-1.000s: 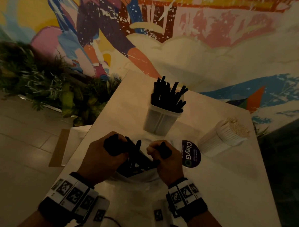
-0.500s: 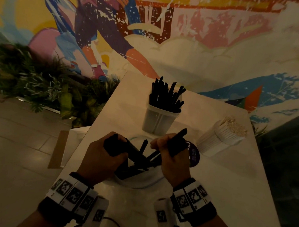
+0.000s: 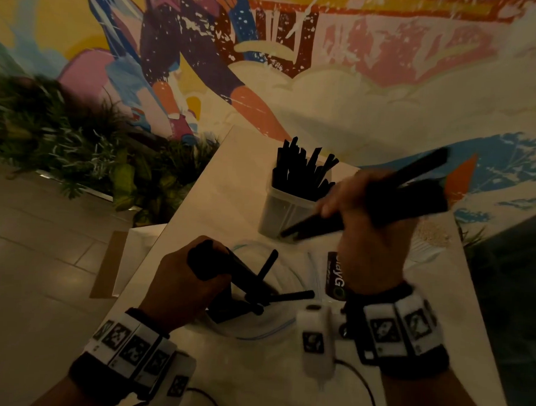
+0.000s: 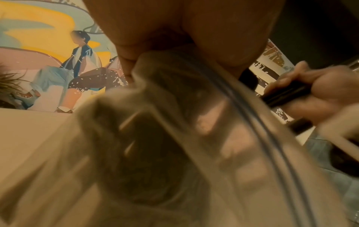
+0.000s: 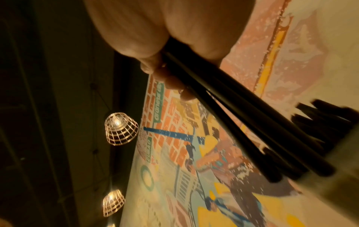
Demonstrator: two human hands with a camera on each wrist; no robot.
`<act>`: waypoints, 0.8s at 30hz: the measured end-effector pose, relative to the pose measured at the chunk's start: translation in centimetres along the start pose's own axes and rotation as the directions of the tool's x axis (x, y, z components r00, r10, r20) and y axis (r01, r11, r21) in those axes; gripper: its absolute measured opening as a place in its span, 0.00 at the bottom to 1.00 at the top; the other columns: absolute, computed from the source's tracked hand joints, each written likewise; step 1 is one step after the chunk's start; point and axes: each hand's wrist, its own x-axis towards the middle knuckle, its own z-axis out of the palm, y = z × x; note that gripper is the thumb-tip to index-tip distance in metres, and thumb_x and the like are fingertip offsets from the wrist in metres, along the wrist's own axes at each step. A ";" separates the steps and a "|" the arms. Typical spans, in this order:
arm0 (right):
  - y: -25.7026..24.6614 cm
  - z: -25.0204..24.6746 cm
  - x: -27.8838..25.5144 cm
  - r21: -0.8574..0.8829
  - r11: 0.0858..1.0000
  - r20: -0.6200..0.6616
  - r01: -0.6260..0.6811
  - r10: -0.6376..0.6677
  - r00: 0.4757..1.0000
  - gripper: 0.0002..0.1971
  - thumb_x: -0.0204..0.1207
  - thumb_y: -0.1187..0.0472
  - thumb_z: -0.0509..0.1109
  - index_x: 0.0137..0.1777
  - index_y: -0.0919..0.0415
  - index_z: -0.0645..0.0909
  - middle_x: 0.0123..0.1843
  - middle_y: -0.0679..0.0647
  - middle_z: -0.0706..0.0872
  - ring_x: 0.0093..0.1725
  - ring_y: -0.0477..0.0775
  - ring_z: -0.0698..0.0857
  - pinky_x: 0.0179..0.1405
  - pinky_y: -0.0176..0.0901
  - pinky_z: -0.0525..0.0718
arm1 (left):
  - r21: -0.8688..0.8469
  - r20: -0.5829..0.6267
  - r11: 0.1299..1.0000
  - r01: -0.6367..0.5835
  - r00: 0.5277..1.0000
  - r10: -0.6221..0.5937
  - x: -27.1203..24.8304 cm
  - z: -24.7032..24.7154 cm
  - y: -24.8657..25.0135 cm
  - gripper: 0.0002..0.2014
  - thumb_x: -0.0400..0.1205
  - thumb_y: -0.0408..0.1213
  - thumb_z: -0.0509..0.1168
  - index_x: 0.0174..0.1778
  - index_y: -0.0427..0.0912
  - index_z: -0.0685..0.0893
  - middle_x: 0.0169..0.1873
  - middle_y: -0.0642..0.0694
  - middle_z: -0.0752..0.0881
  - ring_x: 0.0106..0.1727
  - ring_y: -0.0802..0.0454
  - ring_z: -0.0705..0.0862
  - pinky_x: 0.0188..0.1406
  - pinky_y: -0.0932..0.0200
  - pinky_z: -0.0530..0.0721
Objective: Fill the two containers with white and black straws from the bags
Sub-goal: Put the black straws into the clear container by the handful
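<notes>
From the head camera, the right hand point(image 3: 372, 238) grips a bundle of black straws point(image 3: 368, 204), lifted beside the clear container point(image 3: 278, 212) already crowded with upright black straws; the step in hand looks like carrying this bundle over, and next it needs tipping upright above the rim. The left hand point(image 3: 183, 288) grasps the plastic bag point(image 3: 255, 328) on the table point(image 3: 231, 176), a few straws left inside. White straws point(image 3: 431, 234) sit partly hidden behind the right hand.

Along the left wrist, fingers pinch the bag's crumpled plastic.

Along the right wrist, curled fingers point(image 5: 155, 67) clamp the straws, tips near the container.
</notes>
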 end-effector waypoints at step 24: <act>10.3 -3.9 9.5 -0.516 0.724 -0.256 -0.457 0.379 0.890 0.29 0.78 0.32 0.54 0.35 0.54 0.82 0.36 0.53 0.85 0.42 0.54 0.83 0.50 0.49 0.81 | 0.002 0.005 0.999 0.038 0.999 -0.038 0.1 -0.2 -0.1 0.16 0.59 0.55 0.63 0.42 0.59 0.81 0.45 0.64 0.84 0.45 0.65 0.83 0.43 0.65 0.82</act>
